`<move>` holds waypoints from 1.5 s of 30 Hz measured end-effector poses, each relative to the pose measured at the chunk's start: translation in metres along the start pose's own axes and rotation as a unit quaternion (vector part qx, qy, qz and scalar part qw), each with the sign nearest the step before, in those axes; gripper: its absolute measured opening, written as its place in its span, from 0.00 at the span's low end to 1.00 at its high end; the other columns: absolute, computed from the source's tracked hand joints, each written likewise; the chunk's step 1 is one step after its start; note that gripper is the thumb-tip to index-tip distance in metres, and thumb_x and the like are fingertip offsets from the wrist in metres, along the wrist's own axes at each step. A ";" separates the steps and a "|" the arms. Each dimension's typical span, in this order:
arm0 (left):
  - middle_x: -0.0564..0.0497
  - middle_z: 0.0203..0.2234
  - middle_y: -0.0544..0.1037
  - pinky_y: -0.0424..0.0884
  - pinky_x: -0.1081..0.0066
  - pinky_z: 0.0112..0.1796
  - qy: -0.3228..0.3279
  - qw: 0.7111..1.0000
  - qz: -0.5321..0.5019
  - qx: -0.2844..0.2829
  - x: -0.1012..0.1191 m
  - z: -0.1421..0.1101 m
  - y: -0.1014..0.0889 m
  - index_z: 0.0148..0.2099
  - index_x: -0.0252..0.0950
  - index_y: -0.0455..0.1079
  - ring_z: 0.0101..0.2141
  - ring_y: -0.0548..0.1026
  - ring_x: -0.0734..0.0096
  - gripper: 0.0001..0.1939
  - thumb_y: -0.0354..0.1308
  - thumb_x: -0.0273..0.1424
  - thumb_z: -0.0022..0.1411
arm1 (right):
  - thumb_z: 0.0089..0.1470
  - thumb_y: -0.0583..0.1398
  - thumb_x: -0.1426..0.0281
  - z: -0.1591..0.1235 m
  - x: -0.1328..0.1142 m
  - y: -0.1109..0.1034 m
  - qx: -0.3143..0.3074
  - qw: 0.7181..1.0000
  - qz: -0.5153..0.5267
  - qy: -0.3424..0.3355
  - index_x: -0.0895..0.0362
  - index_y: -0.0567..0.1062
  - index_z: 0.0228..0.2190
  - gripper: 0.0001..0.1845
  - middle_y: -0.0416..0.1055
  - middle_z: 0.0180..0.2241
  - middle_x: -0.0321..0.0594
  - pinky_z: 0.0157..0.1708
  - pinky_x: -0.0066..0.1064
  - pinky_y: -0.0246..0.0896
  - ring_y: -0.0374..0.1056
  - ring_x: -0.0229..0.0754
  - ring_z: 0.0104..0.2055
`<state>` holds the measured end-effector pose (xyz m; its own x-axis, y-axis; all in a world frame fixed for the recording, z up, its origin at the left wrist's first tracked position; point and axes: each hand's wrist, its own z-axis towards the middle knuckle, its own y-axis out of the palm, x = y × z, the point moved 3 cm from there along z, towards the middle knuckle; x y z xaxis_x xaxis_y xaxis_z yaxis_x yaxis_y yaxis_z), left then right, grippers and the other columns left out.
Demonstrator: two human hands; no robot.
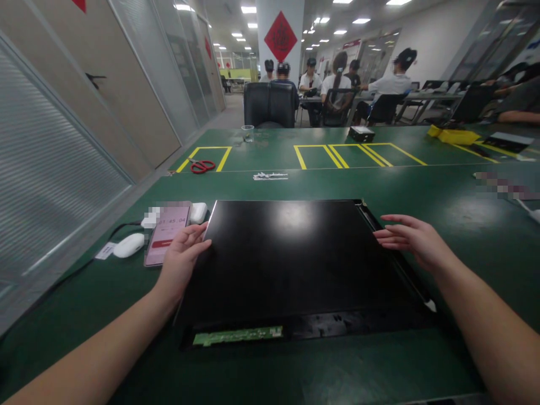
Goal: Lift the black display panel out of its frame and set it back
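A flat black LCD screen panel (295,259) lies in front of me over a dark backing frame (312,326). A narrow green circuit board (238,336) shows along the frame's near edge. My left hand (181,256) grips the panel's left edge, thumb on the top face and the other fingers along the outer side. At the right edge my right hand (409,239) has its fingers stretched out, their tips at or just above the frame's right side rail (396,259). Whether those tips touch it I cannot tell.
Beside my left hand are a phone (171,230), a white case (198,212) and a white mouse (129,245). Farther back on the green table (270,185) lie red scissors (202,166), white strips (270,176), a clear cup (247,134) and a small box (361,134). People sit beyond.
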<state>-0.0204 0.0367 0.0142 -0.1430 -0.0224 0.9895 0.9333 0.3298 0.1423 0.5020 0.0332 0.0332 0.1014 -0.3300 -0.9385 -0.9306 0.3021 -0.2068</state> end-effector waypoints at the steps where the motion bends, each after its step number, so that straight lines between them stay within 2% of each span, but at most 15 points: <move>1: 0.49 0.50 0.85 0.67 0.54 0.68 0.001 1.000 0.007 -0.005 0.000 -0.001 0.001 0.41 0.42 0.73 0.65 0.74 0.50 0.22 0.77 0.29 0.43 | 0.53 0.69 0.70 0.000 0.000 -0.001 0.004 1.000 -0.002 -0.002 0.54 0.78 0.45 0.17 0.84 0.33 0.50 0.34 0.37 0.82 0.82 0.50 0.33; 6: 0.46 0.53 0.83 0.62 0.52 0.70 0.021 0.998 0.051 -0.020 0.000 -0.003 0.008 0.41 0.42 0.75 0.65 0.73 0.47 0.24 0.79 0.34 0.41 | 0.53 0.69 0.70 0.003 0.001 -0.005 0.024 1.000 -0.010 -0.008 0.55 0.78 0.46 0.18 0.83 0.32 0.49 0.34 0.38 0.82 0.83 0.51 0.32; 13: 0.47 0.46 0.81 0.69 0.52 0.63 0.033 0.991 0.123 -0.041 -0.002 -0.004 0.017 0.44 0.42 0.77 0.58 0.76 0.46 0.26 0.79 0.39 0.42 | 0.54 0.67 0.72 0.004 0.003 -0.007 0.024 0.999 -0.016 -0.017 0.53 0.79 0.41 0.10 0.83 0.30 0.47 0.32 0.38 0.83 0.82 0.50 0.31; 16: 0.46 0.51 0.81 0.65 0.52 0.66 0.041 0.991 0.119 -0.051 -0.004 -0.004 0.018 0.43 0.42 0.76 0.61 0.75 0.46 0.24 0.79 0.38 0.44 | 0.55 0.67 0.72 0.004 0.002 -0.007 0.035 0.999 -0.026 -0.013 0.53 0.79 0.40 0.10 0.83 0.30 0.47 0.32 0.37 0.83 0.82 0.49 0.31; 22: 0.43 0.57 0.81 0.59 0.51 0.70 0.039 0.989 0.117 -0.078 -0.008 -0.003 0.017 0.41 0.41 0.73 0.66 0.72 0.46 0.22 0.78 0.37 0.45 | 0.54 0.69 0.71 0.002 -0.001 -0.008 0.054 0.998 -0.036 -0.017 0.53 0.79 0.47 0.18 0.82 0.28 0.43 0.30 0.35 0.81 0.80 0.47 0.29; 28: 0.40 0.63 0.77 0.57 0.48 0.71 0.062 0.971 0.204 -0.106 -0.009 -0.003 0.013 0.47 0.42 0.75 0.67 0.71 0.42 0.24 0.76 0.39 0.48 | 0.54 0.67 0.73 0.005 0.005 -0.005 0.056 0.994 -0.073 -0.061 0.52 0.80 0.39 0.10 0.81 0.28 0.41 0.26 0.31 0.77 0.78 0.43 0.27; 33: 0.38 0.66 0.76 0.57 0.44 0.70 0.067 0.957 0.258 -0.114 -0.007 -0.003 0.013 0.47 0.42 0.75 0.69 0.70 0.37 0.25 0.75 0.41 0.48 | 0.55 0.67 0.71 0.006 0.010 -0.004 0.075 0.978 -0.155 -0.121 0.55 0.81 0.41 0.10 0.81 0.29 0.40 0.27 0.29 0.75 0.77 0.41 0.27; 36: 0.38 0.65 0.77 0.57 0.46 0.71 0.061 0.967 0.226 -0.104 -0.005 -0.004 0.015 0.44 0.42 0.75 0.68 0.71 0.39 0.24 0.76 0.40 0.46 | 0.55 0.68 0.69 0.007 0.011 -0.005 0.076 0.972 -0.182 -0.126 0.54 0.81 0.42 0.10 0.81 0.29 0.40 0.29 0.30 0.77 0.78 0.42 0.28; 41: 0.40 0.57 0.82 0.62 0.47 0.68 0.033 0.992 0.089 -0.084 -0.003 -0.004 0.017 0.37 0.41 0.68 0.65 0.74 0.43 0.25 0.79 0.36 0.42 | 0.56 0.66 0.69 0.008 0.009 -0.004 0.065 0.971 -0.203 -0.108 0.54 0.81 0.42 0.11 0.82 0.31 0.41 0.31 0.32 0.78 0.79 0.43 0.30; 45: 0.40 0.56 0.81 0.64 0.46 0.67 0.029 0.994 0.072 -0.079 -0.005 -0.002 0.016 0.36 0.41 0.65 0.63 0.75 0.43 0.26 0.79 0.34 0.39 | 0.54 0.66 0.71 0.009 0.009 -0.004 0.076 0.977 -0.181 -0.087 0.56 0.81 0.42 0.11 0.81 0.30 0.42 0.28 0.31 0.76 0.79 0.43 0.29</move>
<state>-0.0046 0.0400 0.0117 0.0115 -0.0418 0.9991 0.9836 0.1805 -0.0038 0.5101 0.0372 0.0229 0.4846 -0.2865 -0.8265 -0.7608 0.3283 -0.5598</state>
